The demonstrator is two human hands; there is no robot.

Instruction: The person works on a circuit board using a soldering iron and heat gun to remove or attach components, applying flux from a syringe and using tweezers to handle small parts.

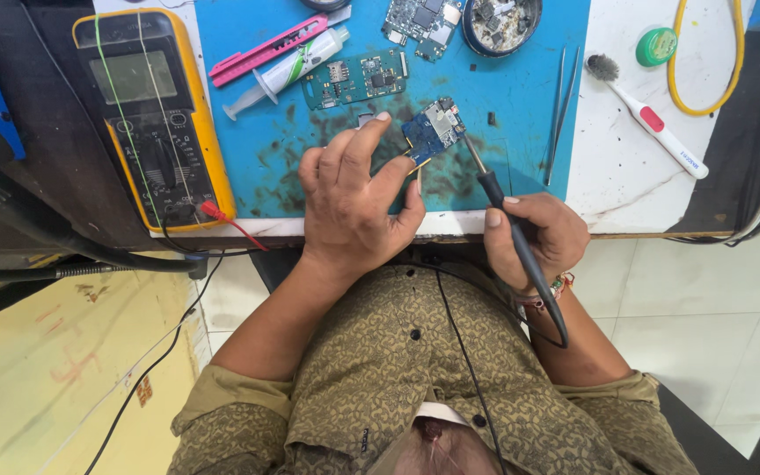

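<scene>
My left hand (354,198) pinches a small blue circuit board (433,130) between thumb and fingers, holding it tilted over the blue work mat (529,88). In my right hand (538,237) I grip a black soldering iron (512,237) like a pen. Its metal tip (471,149) touches the lower right edge of the blue board. The iron's black cord runs down over my patterned shirt.
A yellow multimeter (151,114) lies at the left with a red probe plug. On the mat: a green circuit board (355,77), a syringe (288,70), a pink cutter (266,48), another board (422,22), a round tin (501,22), tweezers (558,114). A toothbrush (653,119) and yellow cable (705,62) lie at the right.
</scene>
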